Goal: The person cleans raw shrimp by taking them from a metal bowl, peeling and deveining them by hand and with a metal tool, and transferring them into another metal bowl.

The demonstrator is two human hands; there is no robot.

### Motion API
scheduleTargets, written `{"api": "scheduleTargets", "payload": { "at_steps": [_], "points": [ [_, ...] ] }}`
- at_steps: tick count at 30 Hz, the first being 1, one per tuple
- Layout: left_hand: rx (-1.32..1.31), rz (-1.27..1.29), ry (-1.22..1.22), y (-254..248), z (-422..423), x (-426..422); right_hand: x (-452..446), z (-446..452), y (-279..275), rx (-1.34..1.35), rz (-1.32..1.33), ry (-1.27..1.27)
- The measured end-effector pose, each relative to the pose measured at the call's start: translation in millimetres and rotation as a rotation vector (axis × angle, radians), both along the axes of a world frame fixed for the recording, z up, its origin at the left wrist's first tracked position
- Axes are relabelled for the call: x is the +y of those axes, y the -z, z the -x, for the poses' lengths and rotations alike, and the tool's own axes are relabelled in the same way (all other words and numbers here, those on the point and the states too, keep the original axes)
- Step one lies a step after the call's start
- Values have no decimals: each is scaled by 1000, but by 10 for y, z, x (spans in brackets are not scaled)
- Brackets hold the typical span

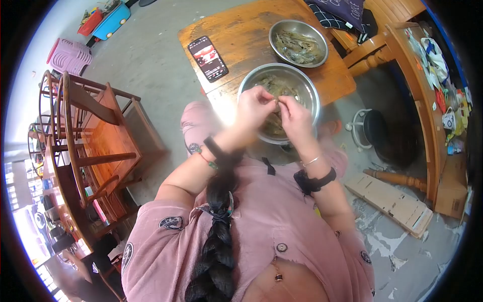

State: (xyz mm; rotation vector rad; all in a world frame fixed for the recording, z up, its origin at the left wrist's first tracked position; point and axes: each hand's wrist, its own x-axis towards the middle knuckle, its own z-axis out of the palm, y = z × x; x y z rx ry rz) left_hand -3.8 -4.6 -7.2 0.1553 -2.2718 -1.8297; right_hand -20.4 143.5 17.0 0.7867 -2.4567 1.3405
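Both hands meet over a large metal bowl (316, 103) that holds greyish shrimp-like pieces (274, 123). My left hand (257, 106) comes in from the left, its fingers pinched together. From the right comes my right hand (295, 117), also pinched, its fingertips touching or almost touching the left ones. Whatever lies between the fingertips is too small to make out. Behind and to the right, a smaller metal bowl (324, 54) holds more grey shrimp-like pieces (299, 48). A lit phone (208, 59) lies on the wooden table (241, 30), left of the bowls.
Wooden chairs (108, 118) stand at the left, with pink plastic stools (70, 56) and a blue bin (111, 22) behind. On the right are a black-seated stool (375, 129), flattened cardboard (390, 201) on the floor and a wooden shelf loaded with bags.
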Motion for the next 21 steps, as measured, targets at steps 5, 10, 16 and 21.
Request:
{"api": "scheduleTargets", "payload": {
  "at_steps": [5,10,16,21],
  "points": [
    [-29,-9,24,-16,-13,-2,-36,16,-63,-107,129,30],
    [-45,-35,39,29,3,-22,-1,57,-13,-77,53,1],
    [-31,13,44,-1,-29,-51,11,62,-63,-153,59,-21],
    [-24,-4,50,58,-29,-71,39,92,83,-370,208,-74]
  ]
}}
